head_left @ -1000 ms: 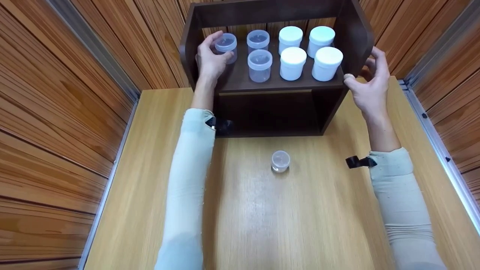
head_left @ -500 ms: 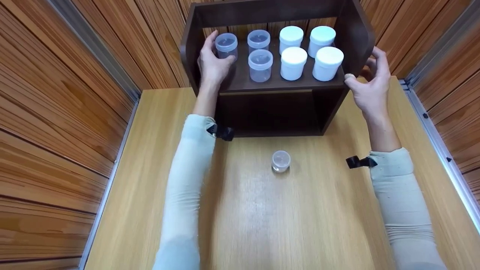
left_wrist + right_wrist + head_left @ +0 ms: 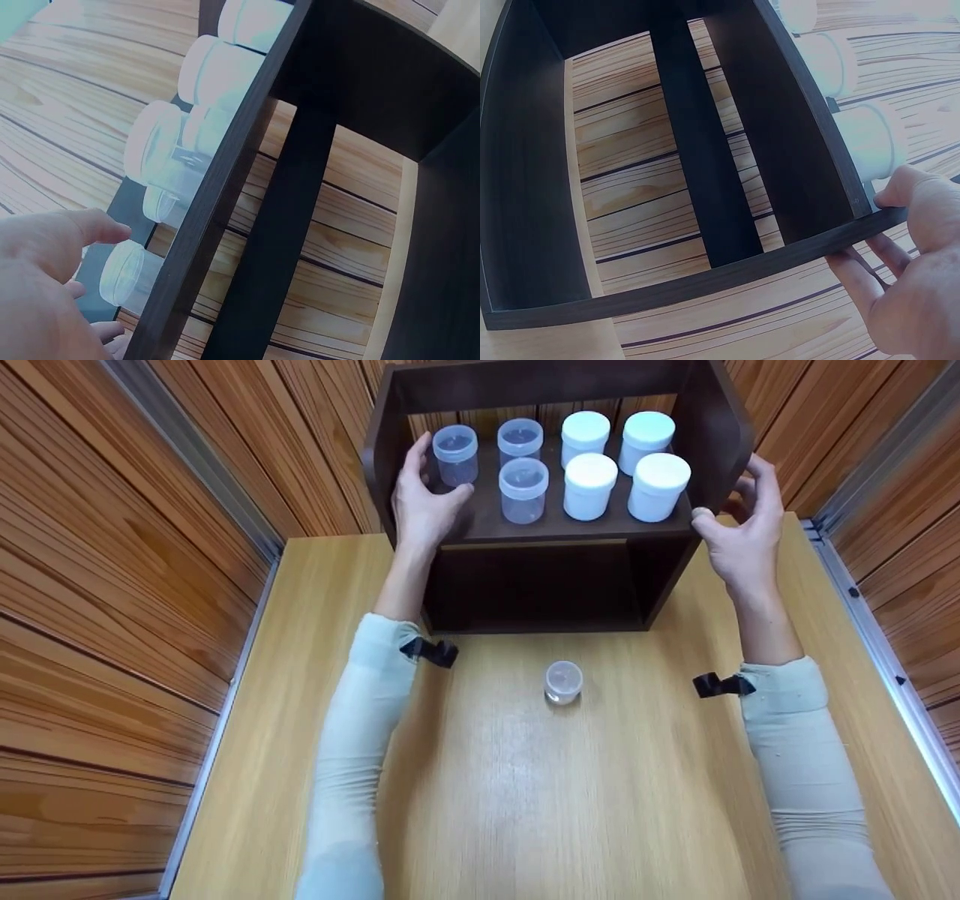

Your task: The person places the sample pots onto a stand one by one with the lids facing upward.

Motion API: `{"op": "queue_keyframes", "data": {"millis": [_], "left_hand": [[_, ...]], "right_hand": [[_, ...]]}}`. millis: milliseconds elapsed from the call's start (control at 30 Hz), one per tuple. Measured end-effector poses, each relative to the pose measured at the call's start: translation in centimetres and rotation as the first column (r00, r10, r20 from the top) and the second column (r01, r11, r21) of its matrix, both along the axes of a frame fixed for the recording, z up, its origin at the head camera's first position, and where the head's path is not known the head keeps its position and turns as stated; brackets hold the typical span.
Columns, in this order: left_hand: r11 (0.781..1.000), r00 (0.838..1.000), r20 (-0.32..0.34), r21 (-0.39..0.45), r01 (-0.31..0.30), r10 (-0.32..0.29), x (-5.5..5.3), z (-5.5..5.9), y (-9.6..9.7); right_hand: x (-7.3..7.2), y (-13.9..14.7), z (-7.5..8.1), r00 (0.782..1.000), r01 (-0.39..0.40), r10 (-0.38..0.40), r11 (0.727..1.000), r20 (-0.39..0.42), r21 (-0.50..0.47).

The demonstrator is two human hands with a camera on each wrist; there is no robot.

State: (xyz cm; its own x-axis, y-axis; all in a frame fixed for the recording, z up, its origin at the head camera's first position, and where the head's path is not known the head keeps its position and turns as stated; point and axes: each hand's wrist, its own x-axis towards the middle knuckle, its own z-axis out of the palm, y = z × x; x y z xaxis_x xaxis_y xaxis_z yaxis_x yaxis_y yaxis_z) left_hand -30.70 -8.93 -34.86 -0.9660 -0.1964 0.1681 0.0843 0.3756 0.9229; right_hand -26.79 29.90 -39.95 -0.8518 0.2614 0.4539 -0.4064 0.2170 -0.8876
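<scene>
On the top board of a dark brown shelf (image 3: 555,538), a clear lidded jar (image 3: 456,465) stands upright at the back left. My left hand (image 3: 426,506) is just beside that jar, thumb spread away from it. In the left wrist view the thumb and the jar (image 3: 132,276) are apart; the other fingers are partly hidden. With my right hand (image 3: 746,536) I grip the shelf's right side panel, thumb at the front edge and fingers behind. The right wrist view shows the thumb and fingers on either side of the panel (image 3: 802,251).
Two more clear jars, back (image 3: 520,441) and front (image 3: 523,495), stand mid-shelf. Several white-lidded jars (image 3: 589,487) fill the right side. A small clear jar (image 3: 563,682) sits on the wooden table (image 3: 525,795) before the shelf. Wood-panelled walls (image 3: 112,622) enclose the table.
My left hand has let go of the clear jar at the back left; its thumb has moved away and the forearm has drawn back slightly. My right hand keeps its grip on the shelf.
</scene>
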Motion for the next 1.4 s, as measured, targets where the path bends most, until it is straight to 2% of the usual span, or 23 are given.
{"op": "queue_keyframes", "data": {"millis": [300, 467, 633, 900, 1000, 1133, 1267, 1400], "left_hand": [[0.999, 1.0, -0.021, -0.04, 0.007, -0.008, 2.0, -0.4, -0.3], [1.0, 0.997, -0.075, -0.005, 0.028, -0.028, 3.2, -0.9, -0.6], [0.997, 0.988, -0.14, 0.035, 0.076, -0.07, 4.8, -1.5, -1.0], [0.985, 0.976, -0.157, 0.063, 0.16, -0.148, 7.1, -2.0, -1.9], [0.977, 0.963, -0.182, 0.03, 0.209, -0.2, 7.6, -2.3, -2.5], [0.958, 0.934, -0.211, -0.047, 0.284, -0.287, 8.1, -2.8, -3.4], [0.932, 0.911, -0.199, -0.095, 0.35, -0.362, 8.5, -3.3, -4.2], [0.893, 0.876, -0.174, -0.122, 0.434, -0.45, 8.7, -3.8, -4.8]], "right_hand": [[0.0, 0.1, 0.0, 1.0, 0.008, -0.008, 1.0, -0.002, 0.002], [-0.1, 0.1, -0.1, 1.0, 0.007, -0.007, 1.0, -0.007, -0.005], [0.0, 0.0, -0.1, 1.0, 0.002, -0.002, 1.0, -0.008, -0.013], [0.0, 0.0, -0.1, 1.0, 0.0, 0.0, 1.0, -0.013, -0.001], [0.0, 0.0, -0.1, 1.0, 0.001, -0.001, 1.0, -0.008, 0.002], [0.0, 0.0, -0.1, 1.0, 0.004, -0.004, 1.0, -0.003, 0.006], [0.0, 0.0, -0.1, 1.0, 0.001, -0.001, 1.0, -0.003, 0.005], [0.0, -0.1, 0.0, 1.0, 0.001, -0.001, 1.0, -0.007, 0.001]]}}
